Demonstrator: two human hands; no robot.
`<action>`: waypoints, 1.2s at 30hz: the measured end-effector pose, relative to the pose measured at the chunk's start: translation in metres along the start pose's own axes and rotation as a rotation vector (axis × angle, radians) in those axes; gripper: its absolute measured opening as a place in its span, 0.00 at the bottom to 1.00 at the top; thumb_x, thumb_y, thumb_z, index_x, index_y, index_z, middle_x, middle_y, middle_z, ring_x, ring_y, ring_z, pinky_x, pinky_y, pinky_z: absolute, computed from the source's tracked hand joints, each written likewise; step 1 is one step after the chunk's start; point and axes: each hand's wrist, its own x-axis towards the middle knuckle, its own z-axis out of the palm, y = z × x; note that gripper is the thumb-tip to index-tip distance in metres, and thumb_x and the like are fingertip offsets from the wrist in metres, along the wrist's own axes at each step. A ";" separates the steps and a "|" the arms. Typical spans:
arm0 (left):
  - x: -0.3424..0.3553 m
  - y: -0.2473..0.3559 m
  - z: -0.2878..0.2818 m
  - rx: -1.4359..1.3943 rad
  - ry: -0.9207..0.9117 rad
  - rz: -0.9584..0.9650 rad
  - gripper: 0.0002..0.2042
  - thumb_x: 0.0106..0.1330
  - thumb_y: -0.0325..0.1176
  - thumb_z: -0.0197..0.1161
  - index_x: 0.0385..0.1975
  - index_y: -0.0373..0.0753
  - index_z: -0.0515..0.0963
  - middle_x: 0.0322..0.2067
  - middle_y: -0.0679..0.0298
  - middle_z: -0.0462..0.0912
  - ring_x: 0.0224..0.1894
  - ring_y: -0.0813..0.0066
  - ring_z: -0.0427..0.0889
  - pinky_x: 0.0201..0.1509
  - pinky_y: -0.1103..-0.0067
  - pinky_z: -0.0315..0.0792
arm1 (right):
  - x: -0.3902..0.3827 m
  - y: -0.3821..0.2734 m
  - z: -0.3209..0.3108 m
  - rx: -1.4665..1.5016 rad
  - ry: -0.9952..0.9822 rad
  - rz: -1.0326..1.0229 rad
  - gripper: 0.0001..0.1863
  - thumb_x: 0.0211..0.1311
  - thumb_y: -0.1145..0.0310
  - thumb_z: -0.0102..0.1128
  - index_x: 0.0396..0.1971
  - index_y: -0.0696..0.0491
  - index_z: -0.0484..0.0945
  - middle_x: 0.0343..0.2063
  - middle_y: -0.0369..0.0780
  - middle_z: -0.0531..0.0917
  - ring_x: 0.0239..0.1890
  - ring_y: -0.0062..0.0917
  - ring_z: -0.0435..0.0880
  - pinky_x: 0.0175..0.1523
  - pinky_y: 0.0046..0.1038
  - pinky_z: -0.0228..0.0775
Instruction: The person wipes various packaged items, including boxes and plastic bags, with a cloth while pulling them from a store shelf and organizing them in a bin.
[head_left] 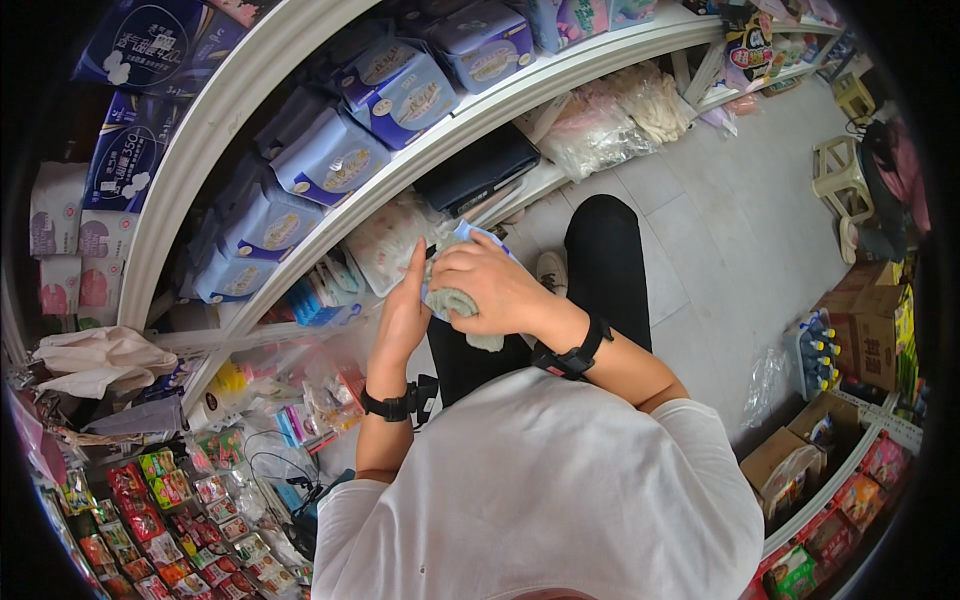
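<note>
Partly, grey-green cloth (453, 301) protrudes from under the right hand's grip (490, 284).

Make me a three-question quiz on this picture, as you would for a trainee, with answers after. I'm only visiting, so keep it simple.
1. Which hand's fingers curl over the grey-green cloth?
2. True or false: the person's left wrist is bare.
3. Fill in the colour: the packs lined up on the white shelf are mostly ____.

Key:
1. The right hand.
2. False; it wears a black band.
3. Blue.
</note>
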 end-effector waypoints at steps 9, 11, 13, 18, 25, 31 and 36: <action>-0.008 -0.009 -0.008 -0.064 0.140 0.040 0.35 0.58 0.14 0.47 0.69 0.41 0.54 0.52 0.42 0.75 0.54 0.47 0.76 0.56 0.69 0.69 | -0.020 0.061 -0.017 0.360 0.138 0.494 0.16 0.55 0.65 0.56 0.40 0.60 0.77 0.35 0.42 0.81 0.38 0.32 0.79 0.46 0.30 0.71; -0.007 -0.010 -0.011 -0.088 0.212 0.085 0.33 0.60 0.15 0.47 0.68 0.41 0.55 0.52 0.43 0.75 0.54 0.48 0.76 0.57 0.69 0.69 | -0.030 0.070 -0.014 0.610 0.092 0.656 0.15 0.58 0.66 0.54 0.41 0.60 0.77 0.35 0.39 0.81 0.37 0.25 0.79 0.45 0.26 0.71; -0.006 -0.008 -0.015 -0.093 0.259 0.108 0.32 0.61 0.16 0.47 0.68 0.41 0.56 0.52 0.43 0.75 0.55 0.48 0.76 0.57 0.69 0.69 | -0.038 0.077 -0.010 0.762 0.054 0.726 0.17 0.60 0.64 0.53 0.43 0.60 0.77 0.35 0.36 0.81 0.38 0.19 0.77 0.45 0.23 0.70; -0.008 -0.016 -0.013 -0.082 0.355 0.064 0.28 0.63 0.18 0.49 0.66 0.38 0.59 0.56 0.44 0.73 0.57 0.53 0.75 0.59 0.71 0.67 | -0.046 0.076 -0.010 1.019 -0.015 0.876 0.21 0.60 0.60 0.55 0.47 0.60 0.75 0.40 0.37 0.81 0.41 0.21 0.77 0.46 0.23 0.70; -0.005 -0.024 -0.007 -0.227 0.439 -0.010 0.25 0.66 0.21 0.47 0.65 0.32 0.60 0.60 0.49 0.70 0.61 0.61 0.71 0.63 0.75 0.63 | -0.048 0.070 -0.002 1.344 0.092 0.888 0.24 0.61 0.61 0.56 0.55 0.57 0.69 0.44 0.37 0.79 0.47 0.23 0.78 0.53 0.26 0.69; -0.002 -0.039 0.008 -0.359 0.525 -0.070 0.24 0.66 0.22 0.46 0.64 0.29 0.60 0.60 0.48 0.69 0.61 0.62 0.70 0.64 0.74 0.61 | -0.043 0.070 0.014 1.482 0.155 0.834 0.24 0.61 0.64 0.55 0.56 0.57 0.68 0.48 0.38 0.78 0.50 0.24 0.77 0.55 0.27 0.69; -0.001 -0.047 0.014 -0.426 0.585 -0.103 0.24 0.66 0.22 0.44 0.64 0.29 0.61 0.60 0.48 0.69 0.61 0.63 0.70 0.64 0.75 0.61 | -0.033 0.059 0.014 1.423 0.059 0.861 0.23 0.64 0.63 0.54 0.56 0.56 0.69 0.48 0.38 0.78 0.49 0.23 0.79 0.54 0.27 0.71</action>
